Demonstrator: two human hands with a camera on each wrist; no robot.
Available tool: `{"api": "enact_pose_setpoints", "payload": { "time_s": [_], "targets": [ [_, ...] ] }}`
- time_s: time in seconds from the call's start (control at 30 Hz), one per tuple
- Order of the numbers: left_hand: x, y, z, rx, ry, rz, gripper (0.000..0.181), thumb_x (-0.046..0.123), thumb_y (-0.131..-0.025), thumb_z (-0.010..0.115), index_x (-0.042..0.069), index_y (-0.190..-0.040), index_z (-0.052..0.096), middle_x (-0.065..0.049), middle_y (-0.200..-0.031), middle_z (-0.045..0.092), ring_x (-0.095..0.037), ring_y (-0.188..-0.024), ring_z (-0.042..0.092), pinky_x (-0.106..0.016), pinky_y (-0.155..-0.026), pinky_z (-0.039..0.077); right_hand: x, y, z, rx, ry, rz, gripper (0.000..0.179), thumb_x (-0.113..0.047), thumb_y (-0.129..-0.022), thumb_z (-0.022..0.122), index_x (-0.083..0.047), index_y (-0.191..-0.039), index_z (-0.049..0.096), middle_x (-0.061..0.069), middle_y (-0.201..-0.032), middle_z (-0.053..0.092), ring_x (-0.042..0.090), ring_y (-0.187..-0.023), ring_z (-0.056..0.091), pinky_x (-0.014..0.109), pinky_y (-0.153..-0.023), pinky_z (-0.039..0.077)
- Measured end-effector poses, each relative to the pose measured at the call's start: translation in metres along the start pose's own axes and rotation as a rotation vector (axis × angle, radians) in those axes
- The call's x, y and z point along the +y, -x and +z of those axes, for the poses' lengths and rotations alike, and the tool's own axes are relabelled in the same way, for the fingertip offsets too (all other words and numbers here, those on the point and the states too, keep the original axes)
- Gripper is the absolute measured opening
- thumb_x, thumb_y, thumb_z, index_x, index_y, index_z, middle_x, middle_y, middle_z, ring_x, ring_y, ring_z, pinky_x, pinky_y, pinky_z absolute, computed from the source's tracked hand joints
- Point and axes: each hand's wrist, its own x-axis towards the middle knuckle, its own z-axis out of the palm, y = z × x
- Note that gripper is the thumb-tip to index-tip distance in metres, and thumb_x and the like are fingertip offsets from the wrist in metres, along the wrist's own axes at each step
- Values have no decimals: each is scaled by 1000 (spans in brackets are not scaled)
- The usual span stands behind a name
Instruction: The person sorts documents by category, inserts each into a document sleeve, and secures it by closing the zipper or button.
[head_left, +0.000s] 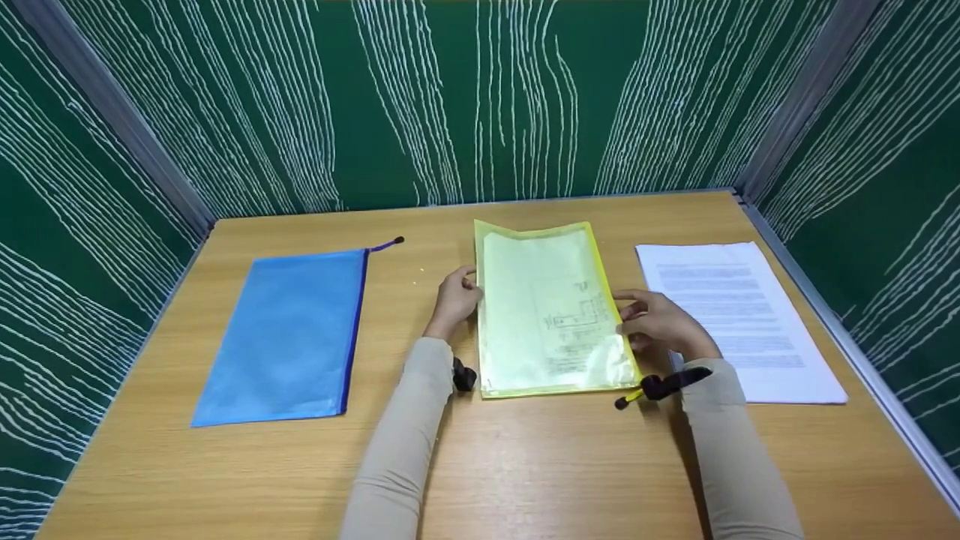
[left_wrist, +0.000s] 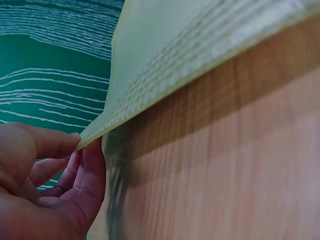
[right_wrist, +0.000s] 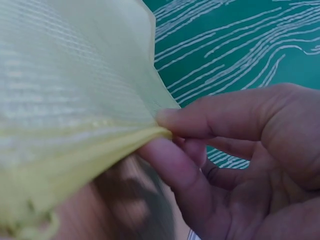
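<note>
A yellow see-through zip folder (head_left: 540, 307) is in the middle of the head view, with printed paper showing through it. My left hand (head_left: 456, 300) pinches its left edge between thumb and fingers. On the opposite side my right hand (head_left: 664, 322) pinches the yellow zip edge. In the left wrist view the folder (left_wrist: 165, 55) slants up, its edge raised over the wood. The right wrist view shows the thumb on top of the folder (right_wrist: 75, 85) and a finger beneath its bunched edge. Its zip pull hangs at the lower right corner, by the right wrist.
A blue zip folder (head_left: 289, 337) lies flat at the left of the wooden table (head_left: 555, 472), its pull pointing to the back. At the right is a stack of white printed sheets (head_left: 735, 322), partly behind the right hand. Green walls (head_left: 465, 97) with white wavy lines enclose the table.
</note>
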Motion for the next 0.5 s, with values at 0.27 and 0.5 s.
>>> {"api": "enact_pose_setpoints", "payload": {
  "time_s": [0.27, 0.5],
  "targets": [
    [2, -3, 7, -14, -23, 25, 50, -2, -88, 53, -1, -139, 48, 1, -83, 48, -12, -73, 46, -21, -63, 40, 5, 3, -7, 4, 9, 26, 70, -1, -86, 62, -3, -149, 31, 18, -111, 48, 15, -69, 55, 25, -59, 54],
    [5, -3, 11, -38, -65, 14, 54, -3, -86, 55, -3, -139, 47, 0, -83, 49, -11, -71, 43, -20, -58, 35, 9, 5, -12, -10, 17, 10, 68, -1, -87, 61, -1, -148, 31, 17, -110, 47, 14, -72, 53, 25, -57, 52]
  ]
}}
